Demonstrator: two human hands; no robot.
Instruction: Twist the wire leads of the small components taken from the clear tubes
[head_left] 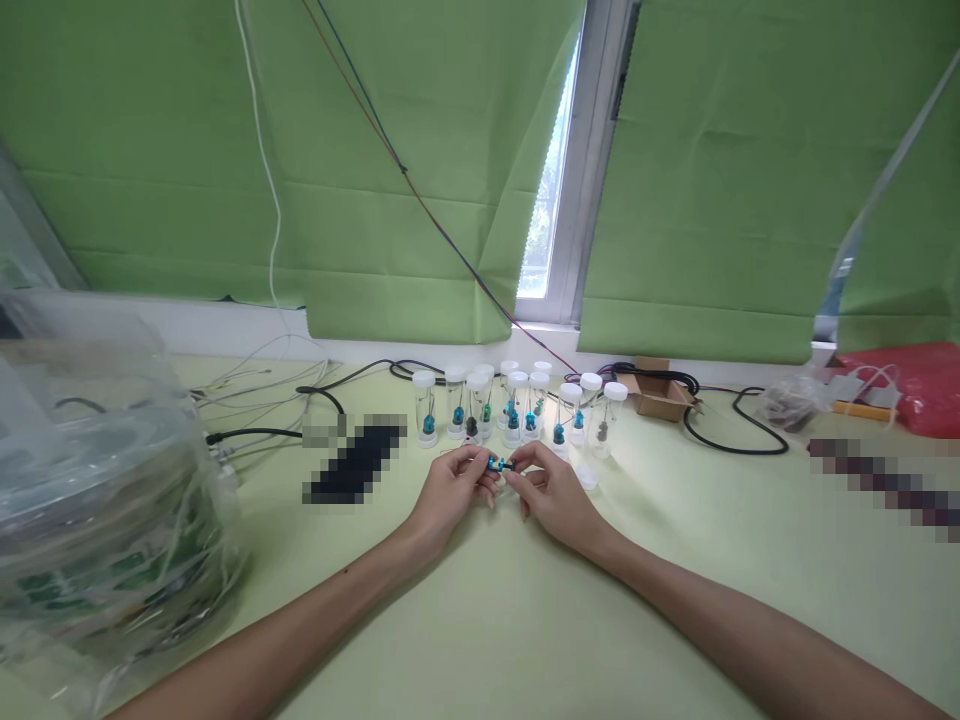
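Observation:
Between my fingertips is a small blue-and-black piece (498,464); its exact kind is too small to make out. My left hand (452,488) pinches its blue end, with thumb and forefinger closed. From the other side, my right hand (553,492) pinches the dark end. Just behind both hands stand several clear tubes with white caps (517,408), most of them holding a small blue, green or dark piece with thin stems. A white round cap (587,477) lies on the table to the right of my right hand.
Left, a large plastic-wrapped bundle (105,540) stands near a blurred dark object (356,465). Black cables (739,445) and an open cardboard box (660,395) lie along the back. A red bag (926,390) sits far right. Green blinds (405,240) hang behind the pale table (510,640).

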